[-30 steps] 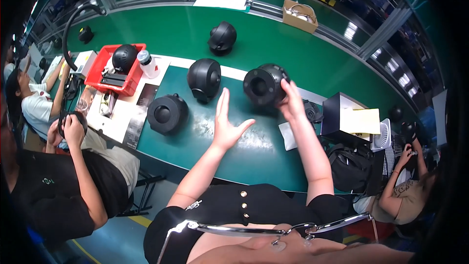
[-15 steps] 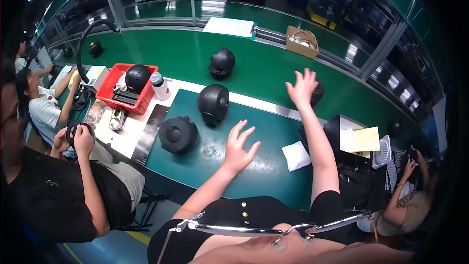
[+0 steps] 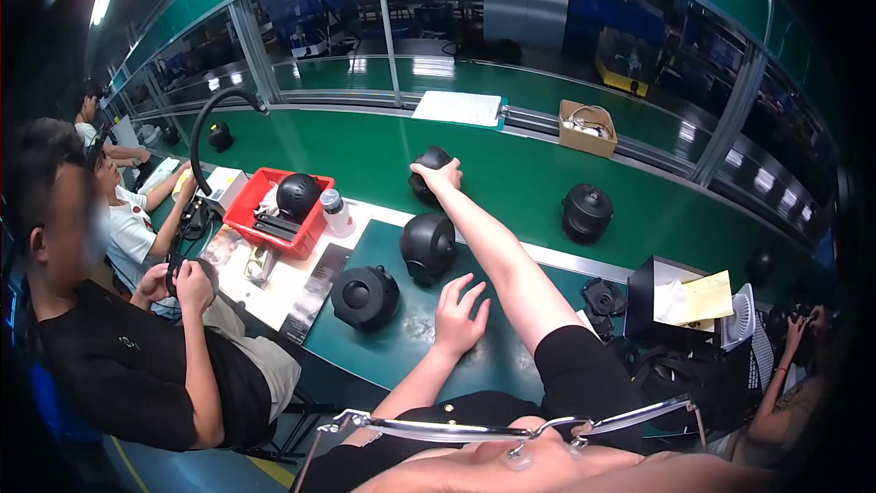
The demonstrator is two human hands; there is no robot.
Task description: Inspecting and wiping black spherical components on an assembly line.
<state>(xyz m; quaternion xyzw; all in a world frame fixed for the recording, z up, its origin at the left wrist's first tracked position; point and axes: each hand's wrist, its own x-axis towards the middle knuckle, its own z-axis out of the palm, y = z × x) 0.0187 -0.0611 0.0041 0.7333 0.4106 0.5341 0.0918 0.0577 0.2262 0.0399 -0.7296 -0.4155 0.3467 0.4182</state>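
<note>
My right hand [image 3: 443, 176] reaches far forward, its fingers closed around the side of a black round housing [image 3: 421, 186] on the green belt. Nearer to me on the dark green mat, a second black round housing [image 3: 427, 251] stands upright. A third, squatter one [image 3: 366, 298] rests to its left. My left hand [image 3: 461, 315] hovers over the mat beside the second housing, fingers apart and holding nothing. Farther right on the belt is another black housing [image 3: 587, 213] with a ridged top, touched by neither hand.
A red bin [image 3: 306, 242] with black parts stands left, beside a clear bottle [image 3: 338, 212]. At the right are black parts [image 3: 603, 297] and a box with yellow paper [image 3: 703, 297]. A cardboard box [image 3: 587, 131] and clipboard [image 3: 459, 108] lie behind the belt. Co-workers sit on both sides.
My right hand has moved left from the housing at the right to the one at the belt's middle and closed on it. My left hand stays open over the mat. The view has shifted.
</note>
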